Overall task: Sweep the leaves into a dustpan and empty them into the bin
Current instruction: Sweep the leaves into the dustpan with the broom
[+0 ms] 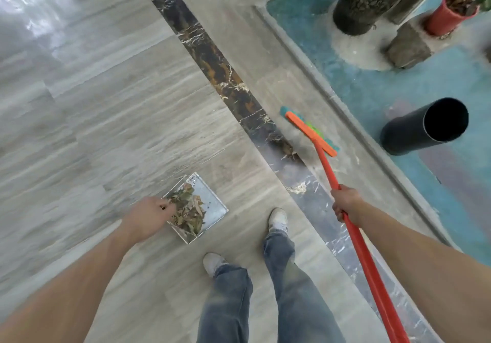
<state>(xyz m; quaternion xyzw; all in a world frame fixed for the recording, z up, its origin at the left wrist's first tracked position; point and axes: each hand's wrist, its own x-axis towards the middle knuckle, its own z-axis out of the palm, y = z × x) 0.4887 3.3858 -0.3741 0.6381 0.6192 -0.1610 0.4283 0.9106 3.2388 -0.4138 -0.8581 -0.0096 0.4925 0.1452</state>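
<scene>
A shiny metal dustpan holds a pile of dry brown and green leaves and hangs just above the grey floor, in front of my left foot. My left hand grips the dustpan at its left rear edge, where the handle is hidden under the hand. My right hand is closed around the red-orange broom handle. The broom head, orange with green and teal bristles, rests on the floor ahead. A black cylindrical bin stands to the right, its open mouth facing up.
A dark marble strip crosses the floor diagonally. A raised curb borders a teal-painted area with a large dark planter, a stone block and a red flowerpot. My legs and white shoes are below.
</scene>
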